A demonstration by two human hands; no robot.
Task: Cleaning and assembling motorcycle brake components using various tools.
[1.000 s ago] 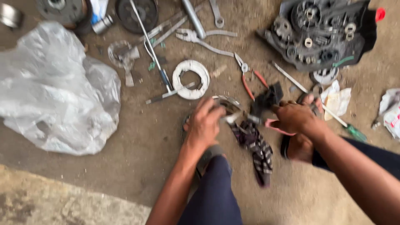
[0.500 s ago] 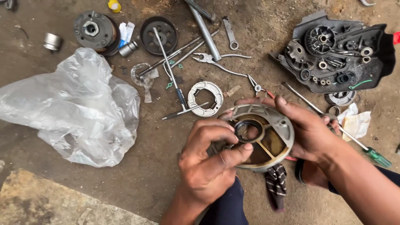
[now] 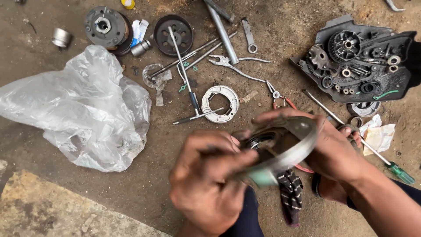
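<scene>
Both hands grip round metal drum [image 3: 285,149]: left hand [image 3: 210,180] fingers clamped on near rim, right hand [image 3: 333,149] fingers wrapped over far rim; striped rag [image 3: 291,195] below fingers.

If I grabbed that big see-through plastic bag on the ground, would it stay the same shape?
Probably not. The crumpled clear plastic bag looks thin and creased, so it would likely flop and sag. It seems light for its size and might slide easily across the dusty concrete floor.
</scene>
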